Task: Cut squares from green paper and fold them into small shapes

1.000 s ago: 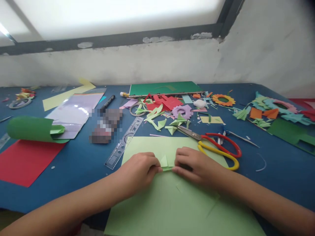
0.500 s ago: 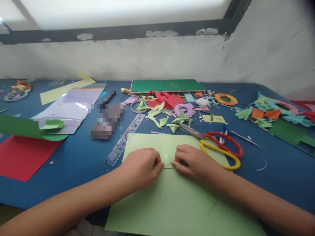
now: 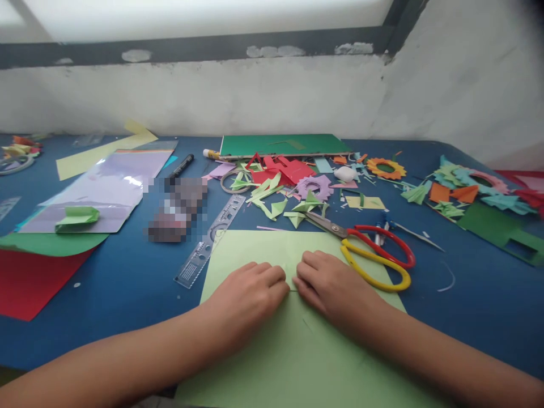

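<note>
On the large light green sheet (image 3: 280,362) my two hands are close together, knuckles up. My left hand (image 3: 257,294) is closed, with thumb and fingertips pressed down near the sheet's middle. Just beside it my right hand (image 3: 329,283) is closed in the same way. Between them lies a small folded piece of light green paper, nearly all covered by the fingers; only a thin edge shows. Scissors (image 3: 339,229) with one red and one yellow handle lie open, partly over the sheet's right side. A clear plastic ruler (image 3: 210,241) touches the sheet's upper left edge.
Beyond the sheet lie coloured scraps, a purple paper ring (image 3: 313,188), a tape roll (image 3: 227,182) and a green board (image 3: 280,145). To the left are a black marker (image 3: 182,166) and a purple plastic-covered pack (image 3: 114,192). Paper shapes (image 3: 480,184) sit at the right.
The small triangular fold that stood visible between my hands is now flattened or covered. My fingers have moved closer together and press down. The view has shifted slightly right.
</note>
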Demonstrator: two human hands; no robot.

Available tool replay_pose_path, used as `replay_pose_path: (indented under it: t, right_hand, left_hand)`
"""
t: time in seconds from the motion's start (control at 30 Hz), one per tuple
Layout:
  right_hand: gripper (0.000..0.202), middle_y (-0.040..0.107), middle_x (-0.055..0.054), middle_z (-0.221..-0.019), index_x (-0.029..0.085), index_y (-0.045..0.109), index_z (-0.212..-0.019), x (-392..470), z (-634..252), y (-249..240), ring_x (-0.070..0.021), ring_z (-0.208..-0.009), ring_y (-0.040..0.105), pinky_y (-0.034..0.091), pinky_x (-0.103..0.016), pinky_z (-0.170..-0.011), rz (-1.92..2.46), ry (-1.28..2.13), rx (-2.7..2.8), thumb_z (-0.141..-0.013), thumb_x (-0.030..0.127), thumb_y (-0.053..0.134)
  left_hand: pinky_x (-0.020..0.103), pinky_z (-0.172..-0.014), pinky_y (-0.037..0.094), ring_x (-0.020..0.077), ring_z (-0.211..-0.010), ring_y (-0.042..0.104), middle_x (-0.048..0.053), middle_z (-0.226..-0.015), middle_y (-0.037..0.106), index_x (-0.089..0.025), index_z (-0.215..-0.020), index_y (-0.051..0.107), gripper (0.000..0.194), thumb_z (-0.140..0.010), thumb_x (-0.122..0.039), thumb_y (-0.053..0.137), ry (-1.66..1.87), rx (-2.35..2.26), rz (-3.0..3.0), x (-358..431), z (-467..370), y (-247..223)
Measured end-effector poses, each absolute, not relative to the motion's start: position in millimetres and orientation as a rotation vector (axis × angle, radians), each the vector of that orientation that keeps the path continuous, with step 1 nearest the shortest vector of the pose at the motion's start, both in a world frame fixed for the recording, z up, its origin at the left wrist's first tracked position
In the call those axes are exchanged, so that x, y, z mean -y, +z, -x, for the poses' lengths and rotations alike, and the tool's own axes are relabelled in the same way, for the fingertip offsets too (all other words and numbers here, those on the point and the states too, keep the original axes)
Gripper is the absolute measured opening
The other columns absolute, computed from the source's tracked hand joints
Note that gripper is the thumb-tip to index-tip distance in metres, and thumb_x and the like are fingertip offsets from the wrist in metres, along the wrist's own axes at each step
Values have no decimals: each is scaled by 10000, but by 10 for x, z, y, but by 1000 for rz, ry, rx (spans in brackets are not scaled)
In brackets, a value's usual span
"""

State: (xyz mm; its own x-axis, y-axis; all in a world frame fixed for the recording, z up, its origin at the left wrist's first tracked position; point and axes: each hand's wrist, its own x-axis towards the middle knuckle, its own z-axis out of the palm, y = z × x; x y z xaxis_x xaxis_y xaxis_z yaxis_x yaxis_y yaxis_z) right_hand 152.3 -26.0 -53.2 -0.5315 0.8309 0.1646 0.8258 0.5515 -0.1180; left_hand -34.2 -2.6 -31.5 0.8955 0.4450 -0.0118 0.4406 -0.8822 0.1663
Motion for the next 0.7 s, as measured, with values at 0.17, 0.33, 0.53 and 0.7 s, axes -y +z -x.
replay_pose_path:
  t: [0.17,0.33,0.53,0.7]
  right_hand:
    - [194,542,-61,-728,155,546,-754,271,-1608,-540,-196,-676,486,391,-318,-620,1340,125,2489,-894,217,426]
    - [226,605,-57,-817,188,609,-956,255,-1777,-488,-164,-745,525,398,-303,-668,848,150,2598,-920,154,388]
    - [211,587,-49,-787,223,674,-905,293,-1736,-473,-167,-716,511,344,-320,-658,973,172,2569,-899,237,463]
    - [219,550,-29,-689,258,700,-898,292,-1790,-445,-156,-658,476,297,-313,-651,1063,252,2591,-880,262,481]
  left_hand:
    - [325,-658,449,199,-723,526,58,-796,569,-98,-917,588,112,-864,-121,492,56,-568,-3041,90,342,-298]
    - [354,-727,443,212,-738,525,71,-745,555,-70,-915,591,160,-884,-111,439,154,-559,-3127,145,333,-281]
    - [385,-815,423,251,-849,579,146,-964,631,-46,-998,597,225,-837,-70,442,145,-563,-3212,280,384,-328]
    - [373,-911,377,254,-1029,569,155,-1119,621,-57,-1077,587,290,-821,-83,452,140,-652,-3188,345,469,-346]
